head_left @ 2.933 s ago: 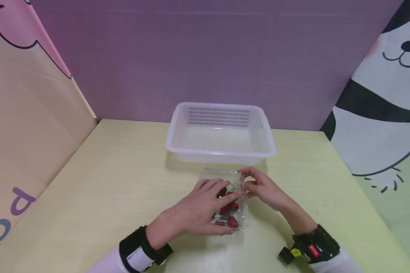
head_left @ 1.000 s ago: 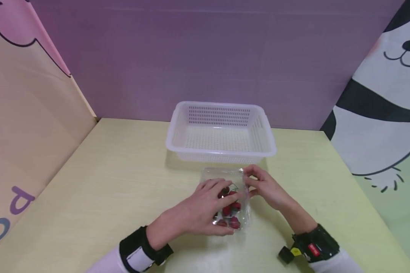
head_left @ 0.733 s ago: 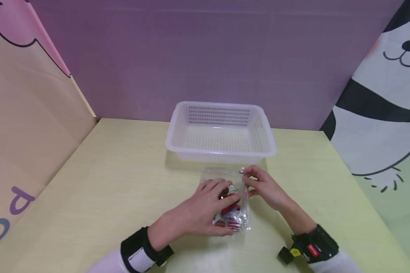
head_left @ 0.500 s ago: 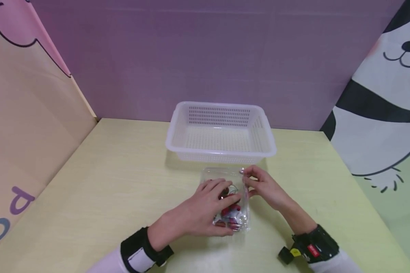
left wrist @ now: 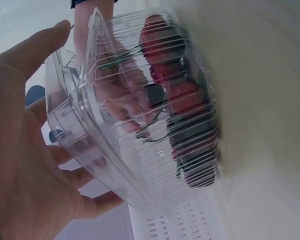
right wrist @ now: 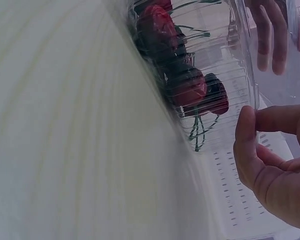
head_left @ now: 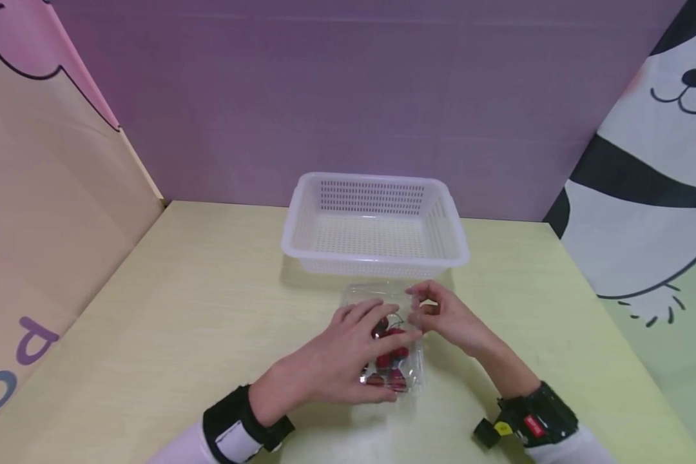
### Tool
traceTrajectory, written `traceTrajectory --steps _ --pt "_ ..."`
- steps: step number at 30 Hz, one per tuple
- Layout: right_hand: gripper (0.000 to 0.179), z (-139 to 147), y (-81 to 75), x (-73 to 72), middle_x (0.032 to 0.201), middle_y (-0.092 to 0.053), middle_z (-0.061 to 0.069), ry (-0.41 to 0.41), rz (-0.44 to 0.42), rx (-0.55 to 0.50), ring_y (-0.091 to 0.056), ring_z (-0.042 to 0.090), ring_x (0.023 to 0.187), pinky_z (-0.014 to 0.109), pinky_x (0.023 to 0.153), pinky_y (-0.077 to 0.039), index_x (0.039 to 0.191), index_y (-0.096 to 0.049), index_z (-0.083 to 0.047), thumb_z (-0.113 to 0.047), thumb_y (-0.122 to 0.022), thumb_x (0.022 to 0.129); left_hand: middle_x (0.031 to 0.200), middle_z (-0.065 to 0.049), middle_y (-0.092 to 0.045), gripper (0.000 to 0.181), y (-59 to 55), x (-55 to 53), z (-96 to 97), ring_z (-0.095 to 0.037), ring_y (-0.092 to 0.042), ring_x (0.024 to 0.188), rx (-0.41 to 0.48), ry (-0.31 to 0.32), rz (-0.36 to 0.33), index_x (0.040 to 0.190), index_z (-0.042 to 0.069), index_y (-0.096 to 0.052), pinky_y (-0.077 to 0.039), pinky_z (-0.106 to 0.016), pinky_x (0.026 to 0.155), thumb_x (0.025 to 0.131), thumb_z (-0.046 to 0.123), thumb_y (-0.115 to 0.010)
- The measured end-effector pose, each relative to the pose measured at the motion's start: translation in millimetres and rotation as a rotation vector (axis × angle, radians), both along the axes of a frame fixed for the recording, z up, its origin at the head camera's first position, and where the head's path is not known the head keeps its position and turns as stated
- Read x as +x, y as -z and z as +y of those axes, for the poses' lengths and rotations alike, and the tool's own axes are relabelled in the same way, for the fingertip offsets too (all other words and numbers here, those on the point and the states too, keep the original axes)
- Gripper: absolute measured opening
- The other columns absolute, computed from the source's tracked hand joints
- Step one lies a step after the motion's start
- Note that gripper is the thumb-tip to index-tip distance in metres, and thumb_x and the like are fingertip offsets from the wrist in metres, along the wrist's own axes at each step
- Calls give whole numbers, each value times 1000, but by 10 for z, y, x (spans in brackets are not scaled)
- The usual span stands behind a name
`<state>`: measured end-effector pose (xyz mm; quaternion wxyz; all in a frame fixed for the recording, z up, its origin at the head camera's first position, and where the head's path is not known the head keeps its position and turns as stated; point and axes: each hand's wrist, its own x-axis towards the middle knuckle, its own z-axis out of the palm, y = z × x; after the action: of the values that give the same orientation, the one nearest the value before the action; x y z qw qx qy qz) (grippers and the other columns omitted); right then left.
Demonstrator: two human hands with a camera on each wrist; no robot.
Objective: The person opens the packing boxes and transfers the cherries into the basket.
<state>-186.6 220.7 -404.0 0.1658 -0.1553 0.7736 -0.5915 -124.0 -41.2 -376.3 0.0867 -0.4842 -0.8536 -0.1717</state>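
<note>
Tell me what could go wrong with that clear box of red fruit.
The right hand pinches the edge of the box, so a sharp pull might jolt the fruit inside. The left hand spreads over the top; pressing hard may flex it. The basket stands just beyond, so a slip could bump it.

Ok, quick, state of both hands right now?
Left hand: open, spread over the clear plastic clamshell.
Right hand: pinching the clamshell's rim.

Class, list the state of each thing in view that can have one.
Clear plastic box: appears closed; whether latched, cannot tell.
Cherries: inside the box, some stems showing.
White plastic basket: upright, open-topped.
Left hand: spread across the box's top.
Right hand: pinches the box's edge.
</note>
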Motion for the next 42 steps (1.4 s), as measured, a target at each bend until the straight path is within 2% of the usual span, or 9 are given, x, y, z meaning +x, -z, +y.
traceTrajectory --steps 6,11,18,22,26,32,36,42 --pt "49 -7 -3 5 107 -50 17 -2 9 14 -63 22 90 28 71 -57 135 -45 13 0 -68 94 158 -10 -33 86 -12 -1 -17 -32 -26 147 19 3 26 156 33 -44 -34 -60 109 83 69 -73" --pt "48 -8 -23 15 110 -49 23 -5 21 32 -61 26 91 29 69 -58 135 -45 13 0 -67 94 162 -11 -30 91 -21 -14 -13 -34 -23 150 40 15 48 157 30 -42 -31 -59 112 82 73 -71" --pt "48 -14 -38 18 113 -50 26 -6 15 35 -61 28 92 32 69 -59 136 -44 13 0 -66 95 163 -12 -30 93 -28 -20 -20 -35 -27 149 38 18 68 156 26 -44 -31 -55 115 81 76 -69" --pt "50 -16 -33 17 116 -50 30 -7 13 29 -61 27 92 32 69 -59 137 -43 14 1 -66 95 161 -12 -32 90 -31 -18 -15 -35 -30 147 67 13 73 153 25 -47 -33 -54 113 81 74 -70" --pt "49 -13 -28 19 119 -50 32 -11 19 24 -62 26 92 32 70 -59 137 -42 14 3 -63 94 159 -12 -34 78 -37 -21 -11 -32 -30 148 99 13 55 150 25 -51 -32 -54 114 88 69 -67" --pt "47 -4 -43 25 114 -51 28 -27 36 12 -62 23 90 34 70 -59 136 -42 15 7 -58 92 155 -10 -41 55 -76 -42 -19 -24 -33 146 170 18 39 147 20 -55 -37 -51 112 104 54 -53" --pt "43 5 -47 24 111 -49 24 -26 28 12 -62 24 89 35 70 -60 135 -43 13 6 -58 95 153 -7 -44 53 -104 -69 -25 -23 -38 143 223 30 89 146 19 -56 -39 -46 112 107 53 -46" --pt "41 9 -45 18 112 -50 24 -24 13 28 -62 31 92 36 70 -61 136 -45 9 4 -59 97 157 -8 -44 53 -117 -84 -29 -24 -37 146 236 63 123 146 14 -54 -31 -40 119 108 49 -45"
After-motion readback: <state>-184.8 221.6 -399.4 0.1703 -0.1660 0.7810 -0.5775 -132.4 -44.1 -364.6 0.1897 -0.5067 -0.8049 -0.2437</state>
